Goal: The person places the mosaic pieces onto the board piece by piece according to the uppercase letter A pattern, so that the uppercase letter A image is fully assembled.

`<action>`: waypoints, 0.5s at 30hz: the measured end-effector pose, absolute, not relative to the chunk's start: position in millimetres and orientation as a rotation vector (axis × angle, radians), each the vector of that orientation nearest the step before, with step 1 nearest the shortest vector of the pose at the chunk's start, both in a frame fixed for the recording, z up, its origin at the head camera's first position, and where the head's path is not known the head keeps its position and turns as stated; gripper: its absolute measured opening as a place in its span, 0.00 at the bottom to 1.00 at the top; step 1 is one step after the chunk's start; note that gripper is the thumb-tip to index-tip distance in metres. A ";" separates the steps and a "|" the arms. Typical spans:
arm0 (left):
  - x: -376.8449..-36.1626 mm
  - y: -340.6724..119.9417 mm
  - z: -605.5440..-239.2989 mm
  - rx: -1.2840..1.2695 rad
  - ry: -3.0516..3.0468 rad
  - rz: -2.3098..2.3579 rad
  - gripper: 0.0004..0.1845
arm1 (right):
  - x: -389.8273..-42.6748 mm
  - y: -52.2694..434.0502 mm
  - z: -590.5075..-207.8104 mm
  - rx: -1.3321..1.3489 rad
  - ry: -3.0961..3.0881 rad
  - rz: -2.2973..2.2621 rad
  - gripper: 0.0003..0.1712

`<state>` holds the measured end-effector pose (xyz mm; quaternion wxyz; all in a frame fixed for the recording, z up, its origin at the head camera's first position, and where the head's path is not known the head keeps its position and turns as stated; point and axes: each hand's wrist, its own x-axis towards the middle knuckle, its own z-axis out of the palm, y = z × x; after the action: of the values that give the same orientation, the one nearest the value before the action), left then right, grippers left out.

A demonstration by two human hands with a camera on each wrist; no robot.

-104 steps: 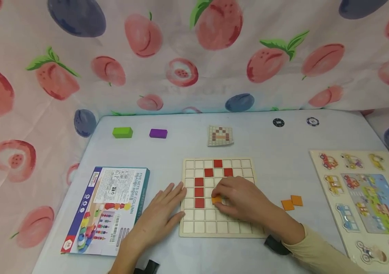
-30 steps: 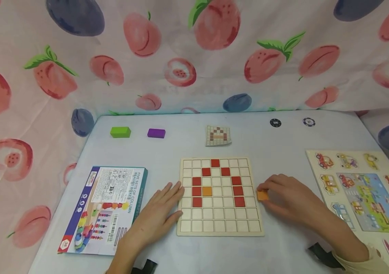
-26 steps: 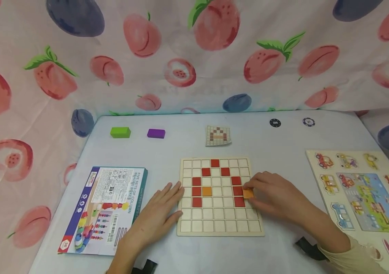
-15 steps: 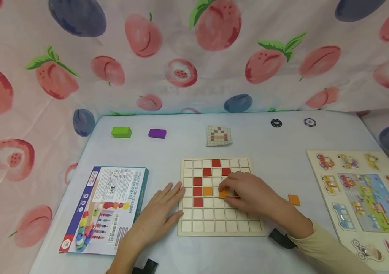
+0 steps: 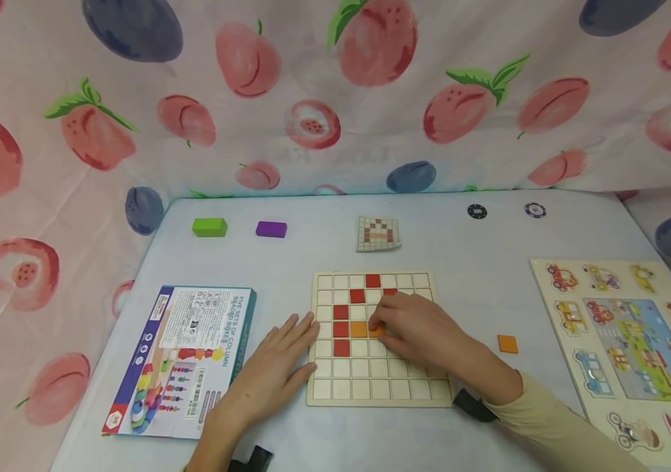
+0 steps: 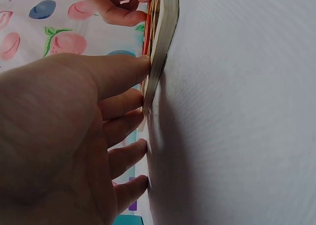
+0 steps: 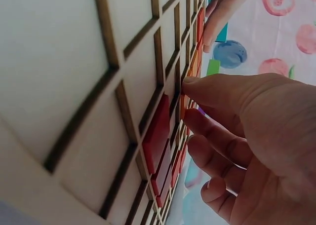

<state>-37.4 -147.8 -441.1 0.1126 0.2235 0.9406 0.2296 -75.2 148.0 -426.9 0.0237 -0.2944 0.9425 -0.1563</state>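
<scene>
A wooden grid board [image 5: 323,390] lies flat, with red tiles [image 5: 341,329] set in its cells. In the fourth row an orange tile [image 5: 359,330] sits beside a red one. My right hand [image 5: 420,331] pinches a second orange tile [image 5: 376,330] between thumb and fingers, right at the cell adjoining the first orange tile. That hand covers the board's right-hand red tiles in the head view, but the right wrist view shows red tiles [image 7: 157,136] there. My left hand [image 5: 273,370] rests with its fingers extended, thumb and fingertips at the board's left edge.
One loose orange tile [image 5: 508,344] lies right of the board. A small pattern card [image 5: 378,234] is behind it. Around stand a boxed toy set [image 5: 193,360], a green block [image 5: 209,227], a purple block [image 5: 271,229], two chips [image 5: 477,211] and a picture puzzle [image 5: 559,328].
My right hand has moved left from beside the board, carrying an orange tile to the cell next to the first one. Of two loose tiles earlier, one is left on the table. The left hand stays put.
</scene>
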 end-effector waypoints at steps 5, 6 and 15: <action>-37.5 -148.4 -442.3 0.658 2.763 0.676 0.35 | -71.6 154.6 -422.9 -0.922 2.888 -0.495 0.11; -37.4 -148.5 -442.5 0.659 2.764 0.675 0.35 | -70.0 157.5 -421.3 -0.916 2.880 -0.492 0.12; -37.3 -147.1 -441.6 0.654 2.762 0.672 0.35 | -49.4 204.3 -417.9 -0.745 2.938 -0.516 0.17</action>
<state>-37.3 -147.1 -441.6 0.1120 0.2227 0.9410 0.2288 -49.4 204.3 -417.9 0.0333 -0.2420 0.9551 -0.1678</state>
